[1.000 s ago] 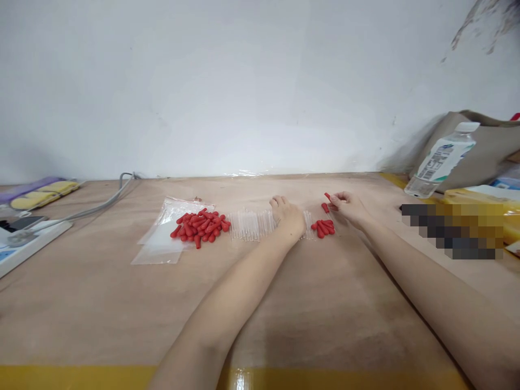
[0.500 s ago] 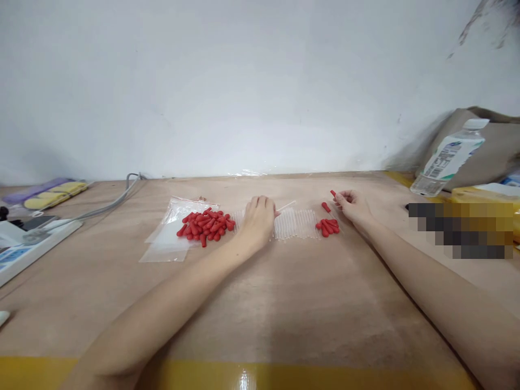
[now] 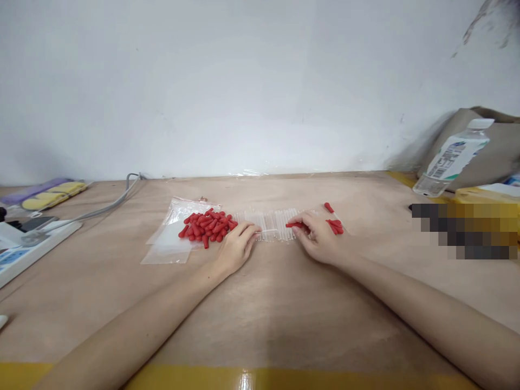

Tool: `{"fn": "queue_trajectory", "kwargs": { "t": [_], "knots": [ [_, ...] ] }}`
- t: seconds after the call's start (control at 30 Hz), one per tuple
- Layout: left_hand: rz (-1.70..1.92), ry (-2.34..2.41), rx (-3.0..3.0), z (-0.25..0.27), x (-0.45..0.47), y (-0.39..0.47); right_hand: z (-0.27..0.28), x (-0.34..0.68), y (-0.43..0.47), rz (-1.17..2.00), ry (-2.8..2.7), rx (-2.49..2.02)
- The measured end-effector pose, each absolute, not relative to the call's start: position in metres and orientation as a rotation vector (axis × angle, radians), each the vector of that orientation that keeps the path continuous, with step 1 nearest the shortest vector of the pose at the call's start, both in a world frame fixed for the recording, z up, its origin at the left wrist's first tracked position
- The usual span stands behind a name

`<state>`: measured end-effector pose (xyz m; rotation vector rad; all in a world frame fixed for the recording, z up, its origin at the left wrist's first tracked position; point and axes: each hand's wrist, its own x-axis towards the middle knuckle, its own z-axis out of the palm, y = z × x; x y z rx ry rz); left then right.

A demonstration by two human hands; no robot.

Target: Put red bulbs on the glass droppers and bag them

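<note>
From here, the left hand (image 3: pixel 238 245) pinches a clear tube (image 3: pixel 269 231), probably light, stiff and brittle, best held near its end. The right hand (image 3: pixel 320 239) pinches a red bulb (image 3: pixel 293 225), likely soft, grippy. Under and beyond lie more tubes (image 3: pixel 281 218).

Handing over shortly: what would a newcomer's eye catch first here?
The heap of red bulbs at left, partly over clear plastic, jumps out first. At centre, the left hand holds a clear tube, the right hand a red bulb, near a row of tubes.
</note>
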<state>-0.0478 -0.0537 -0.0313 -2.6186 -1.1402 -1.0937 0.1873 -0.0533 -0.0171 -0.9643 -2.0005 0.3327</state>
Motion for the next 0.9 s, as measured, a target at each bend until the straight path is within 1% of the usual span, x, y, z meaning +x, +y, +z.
{"fn": "queue_trajectory", "kwargs": {
  "t": [0.27, 0.47, 0.67, 0.9],
  "knots": [
    [-1.045, -1.173, -2.675, -0.028, -0.046, -0.054, -0.03, 0.176, -0.057, 0.4, -1.96, -0.882],
    [-1.065, -1.044, -2.673, -0.034, -0.049, -0.051, -0.03, 0.174, -0.061, 0.426, -1.992, -0.871],
    [-1.009, -0.9, -2.693, -0.036, -0.049, -0.05, -0.033, 0.174, -0.059, 0.409, -1.993, -0.866],
    [-1.005, -0.754, -2.685, -0.035, -0.047, -0.049, -0.038, 0.177, -0.057, 0.333, -2.003, -0.774]
  ]
}}
